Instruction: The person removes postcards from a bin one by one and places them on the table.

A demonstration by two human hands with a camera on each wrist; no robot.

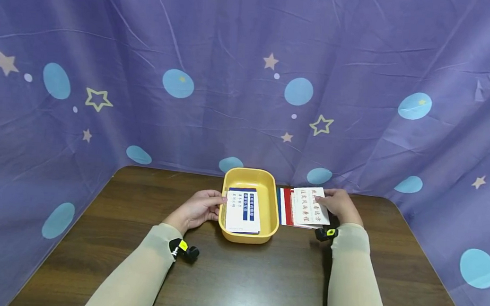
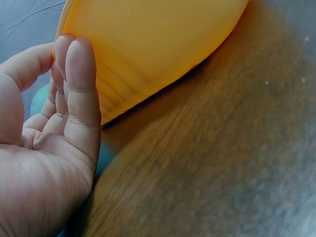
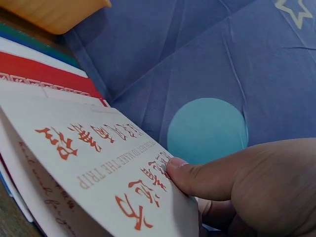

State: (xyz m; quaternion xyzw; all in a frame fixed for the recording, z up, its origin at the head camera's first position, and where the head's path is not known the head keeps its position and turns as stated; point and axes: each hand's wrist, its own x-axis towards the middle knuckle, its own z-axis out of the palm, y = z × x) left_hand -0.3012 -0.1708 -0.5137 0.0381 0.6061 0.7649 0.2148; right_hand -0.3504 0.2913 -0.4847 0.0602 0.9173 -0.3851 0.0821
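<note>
Left fingers (image 2: 81,74) pinch the yellow tray (image 1: 270,211) by its rim; right fingers (image 3: 217,213) pinch a red-lettered card (image 1: 311,207).

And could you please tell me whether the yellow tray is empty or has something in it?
Not empty: in the head view, white and blue cards lie inside the yellow tray, with bare floor beside them.
</note>
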